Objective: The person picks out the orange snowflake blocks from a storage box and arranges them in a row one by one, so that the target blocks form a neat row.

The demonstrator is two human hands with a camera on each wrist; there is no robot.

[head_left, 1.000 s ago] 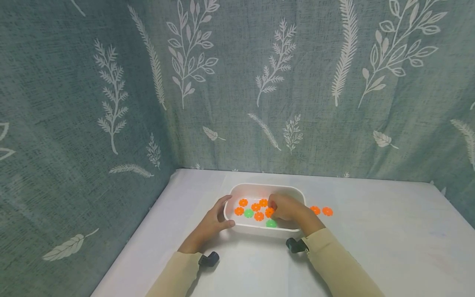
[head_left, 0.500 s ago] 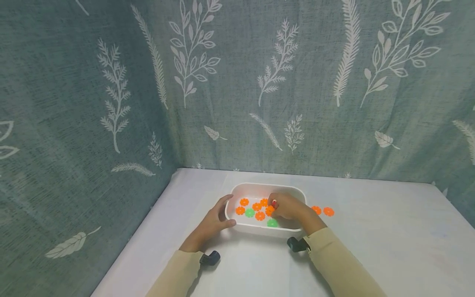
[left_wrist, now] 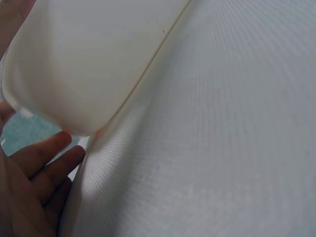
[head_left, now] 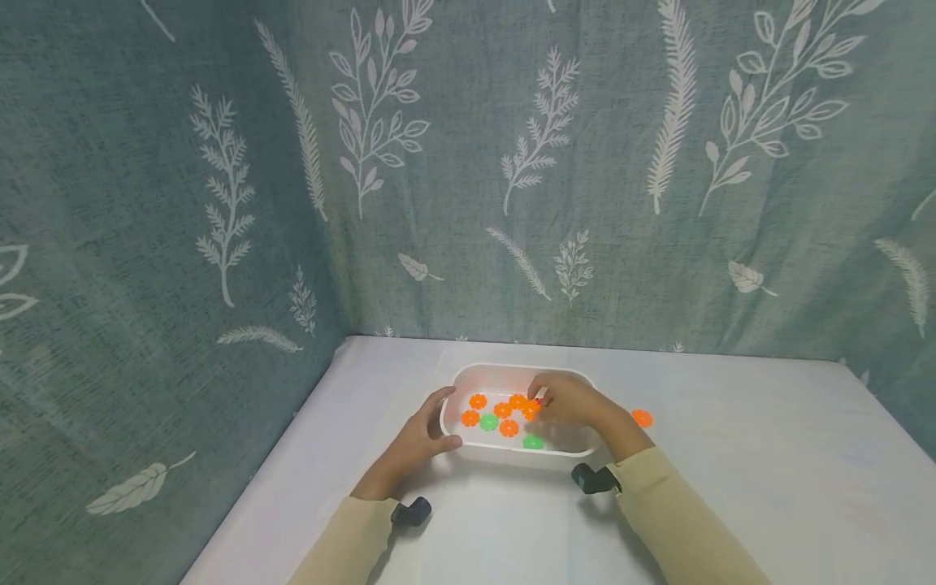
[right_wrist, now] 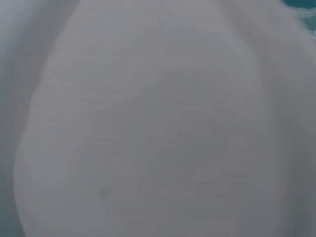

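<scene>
A white oblong plastic tray (head_left: 504,449) stands on the table with several orange discs (head_left: 509,427) and two green discs (head_left: 488,422) in it, all notched like flowers. My left hand (head_left: 418,433) grips the tray's left end, thumb along the near rim and fingers at the far side; several of its fingers (left_wrist: 52,170) show beside the tray wall in the left wrist view. Over the right half of the tray, my right hand (head_left: 566,398) pinches a small red piece (head_left: 539,401), mostly hidden. One orange disc lies right beside its fingertips. The right wrist view shows only blurred white surfaces.
Right of the tray an orange disc (head_left: 642,418) lies on the white-covered table (head_left: 753,455). A green leaf-patterned curtain (head_left: 468,162) bounds the table at the back and left. Each wrist wears a dark camera mount (head_left: 595,478).
My right hand has risen slightly and its fingers look less tightly bunched. The orange disc at its fingertips sits a little farther back; its forearm now hides one table disc. My left hand stays put.
</scene>
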